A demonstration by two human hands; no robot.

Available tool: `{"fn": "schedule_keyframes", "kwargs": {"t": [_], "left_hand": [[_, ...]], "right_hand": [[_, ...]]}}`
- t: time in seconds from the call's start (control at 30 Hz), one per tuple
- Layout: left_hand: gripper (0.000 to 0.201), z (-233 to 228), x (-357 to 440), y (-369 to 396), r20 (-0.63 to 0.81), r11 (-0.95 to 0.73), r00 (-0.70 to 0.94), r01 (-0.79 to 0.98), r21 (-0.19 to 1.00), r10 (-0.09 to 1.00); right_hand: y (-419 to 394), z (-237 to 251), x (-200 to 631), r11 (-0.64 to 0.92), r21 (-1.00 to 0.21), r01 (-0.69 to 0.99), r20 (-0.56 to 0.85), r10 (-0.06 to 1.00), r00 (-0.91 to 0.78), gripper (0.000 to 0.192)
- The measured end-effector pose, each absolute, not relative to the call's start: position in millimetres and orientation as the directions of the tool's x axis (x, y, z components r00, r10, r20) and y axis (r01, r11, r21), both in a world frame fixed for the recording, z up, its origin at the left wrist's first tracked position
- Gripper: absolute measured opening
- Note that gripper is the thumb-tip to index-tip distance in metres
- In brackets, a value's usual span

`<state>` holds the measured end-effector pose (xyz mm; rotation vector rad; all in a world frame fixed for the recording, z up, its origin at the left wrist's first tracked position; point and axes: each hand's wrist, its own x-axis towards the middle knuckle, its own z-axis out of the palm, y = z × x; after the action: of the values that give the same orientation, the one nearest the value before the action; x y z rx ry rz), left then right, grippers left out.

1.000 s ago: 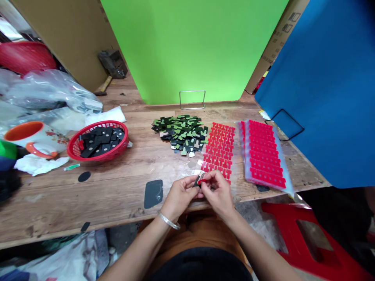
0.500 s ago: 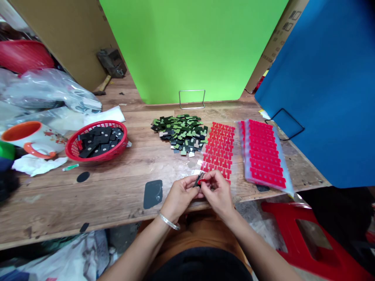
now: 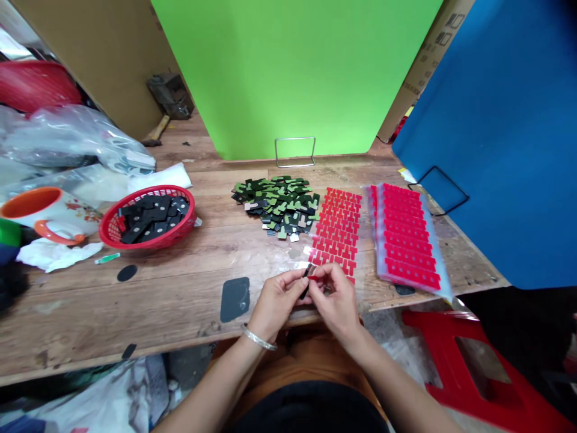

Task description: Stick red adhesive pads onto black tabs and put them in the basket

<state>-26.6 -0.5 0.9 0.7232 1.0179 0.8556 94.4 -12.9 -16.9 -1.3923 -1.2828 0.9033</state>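
item: small black piece (image 3: 304,292), held at the near table edge, partly hidden by fingers. left hand (image 3: 278,300): thumb and fingers pinched on the black piece; silvery bracelet (image 3: 258,339) at the wrist. right hand (image 3: 336,297): fingertips closed on a small red piece (image 3: 312,277), against the black one; how far the two are joined cannot be told.

around the item, by the clock:
- one o'clock: sheet of red t-shaped pieces (image 3: 338,222), near end covered by the right hand.
- eleven o'clock: loose pile of black-and-green pieces (image 3: 283,204), just beside the sheet.
- two o'clock: red strips in clear plastic (image 3: 408,237), stacked; beyond, a blue panel (image 3: 505,132) with a black wire stand (image 3: 444,191).
- nine o'clock: dark grey patch (image 3: 235,299) on the wooden table (image 3: 180,307).
- ten o'clock: red basket (image 3: 180,231) of black pieces; past it, an orange-and-white mug (image 3: 74,210) and plastic bags (image 3: 76,135).
- twelve o'clock: tall green panel (image 3: 297,72), blocking the view behind.
- four o'clock, below: red stool (image 3: 446,343).
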Motion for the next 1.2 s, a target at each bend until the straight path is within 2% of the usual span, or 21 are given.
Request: {"fn": "schedule_keyframes", "kwargs": {"t": [0.23, 0.43, 0.77, 1.2], "left_hand": [[0.031, -1.0, -26.6, -0.3, -0.38, 0.44, 0.251, -0.26, 0.859, 0.89], [0.032, 2.1, -23.7, -0.8, -0.36, 0.42, 0.26, -0.239, 0.875, 0.896], [0.028, 9.6, -20.5, -1.7, -0.349, 0.41, 0.26, -0.239, 0.88, 0.9], [0.029, 4.7, -20.9, -5.4, -0.354, 0.407, 0.245, -0.222, 0.886, 0.903]], "right_hand": [[-18.3, -7.8, 94.7, 0.078, -0.968, 0.238, 0.105, 0.989, 0.101, 0.006], [-14.9, 4.3, 100.4, 0.178, -0.884, 0.432, 0.267, 0.951, 0.156, 0.007], [-7.7, 3.7, 103.4, 0.153, -0.86, 0.487, 0.258, 0.954, 0.155, 0.006], [-6.7, 4.4, 100.4, 0.127, -0.867, 0.481, 0.233, 0.958, 0.166, 0.008]]}}
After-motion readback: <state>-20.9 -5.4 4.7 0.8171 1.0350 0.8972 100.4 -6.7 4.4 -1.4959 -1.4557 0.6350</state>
